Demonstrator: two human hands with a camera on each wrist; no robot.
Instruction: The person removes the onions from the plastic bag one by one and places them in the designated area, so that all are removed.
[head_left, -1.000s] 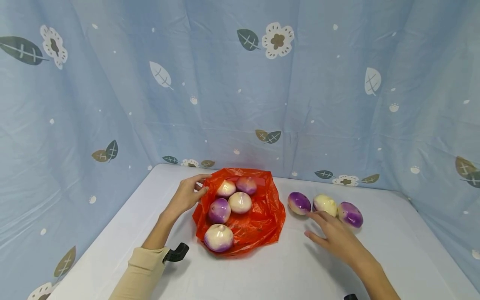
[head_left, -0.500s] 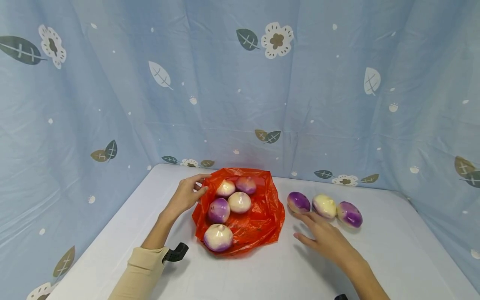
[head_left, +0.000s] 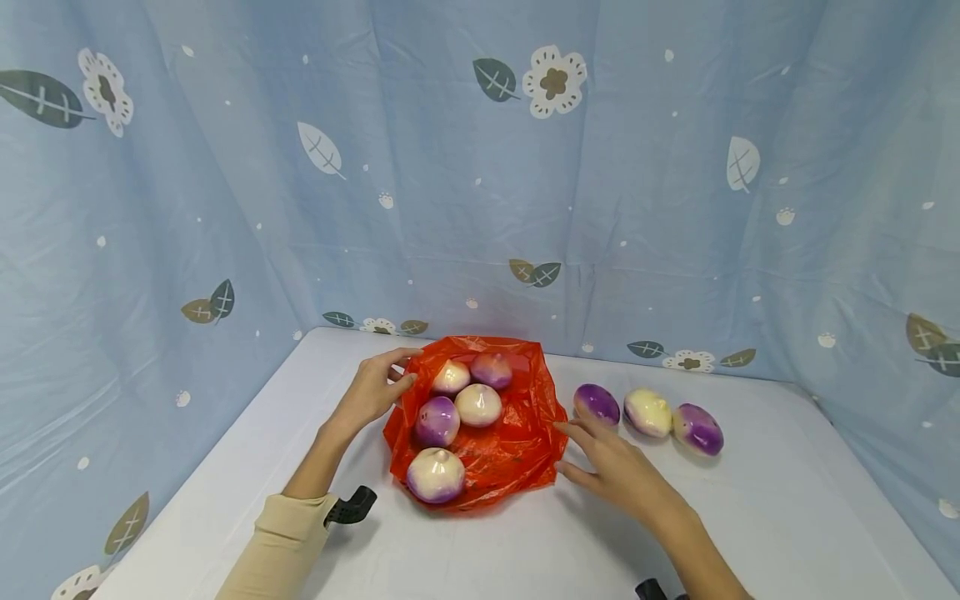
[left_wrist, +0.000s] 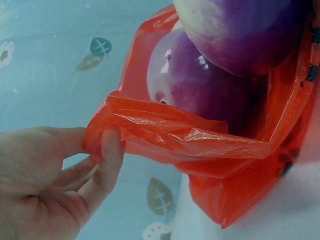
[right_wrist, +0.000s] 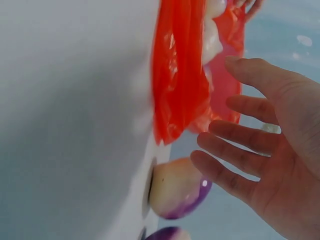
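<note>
A red plastic bag [head_left: 517,446] lies with its mouth wide, holding several glossy purple-and-white turnips, among them a pale turnip [head_left: 437,476] at the near side. My left hand [head_left: 371,387] pinches the bag's left rim between thumb and fingers, as the left wrist view shows with the folded red film [left_wrist: 175,132]. My right hand [head_left: 622,471] hovers at the bag's right edge, fingers spread and nothing in them. In the right wrist view, the fingertips [right_wrist: 200,157] overlap the bag's side and a turnip [right_wrist: 177,192] beyond it.
Three more turnips lie in a row right of the bag: a purple turnip [head_left: 597,403], a pale turnip [head_left: 648,412] and another purple turnip [head_left: 698,430]. The white tabletop [head_left: 480,558] ends at a blue patterned curtain [head_left: 450,208] behind and at the sides.
My right hand has moved left, from in front of the loose turnips to the bag's right edge. The left hand keeps its hold on the rim, and the turnips stay put.
</note>
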